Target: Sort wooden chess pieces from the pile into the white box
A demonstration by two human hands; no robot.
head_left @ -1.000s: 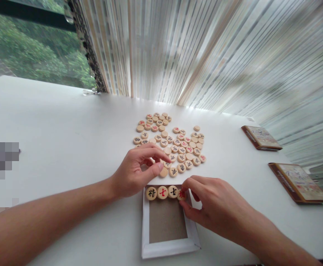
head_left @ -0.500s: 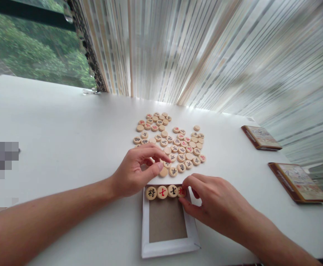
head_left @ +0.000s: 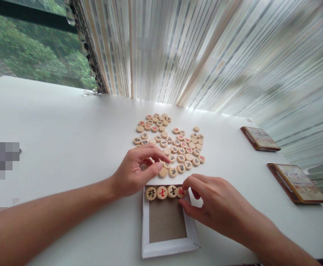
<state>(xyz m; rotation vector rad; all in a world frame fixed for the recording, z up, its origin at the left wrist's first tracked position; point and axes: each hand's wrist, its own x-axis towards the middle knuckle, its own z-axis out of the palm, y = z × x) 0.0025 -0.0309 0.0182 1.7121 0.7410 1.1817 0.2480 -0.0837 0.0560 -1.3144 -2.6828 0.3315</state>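
Red-marked disc [head_left: 181,191], at the far corner of the tray [head_left: 169,249] between narrowly pinched right fingers [head_left: 189,181], could shove the neighbouring disc [head_left: 172,191] if pushed sideways, while parted left fingers [head_left: 153,170] curve beside loose discs [head_left: 172,172].

The left hand [head_left: 139,170] partly hides xiangqi pieces [head_left: 164,173], the right hand [head_left: 208,195] part of a red-lettered piece [head_left: 180,193]; the curtain [head_left: 155,48] is cut off above.
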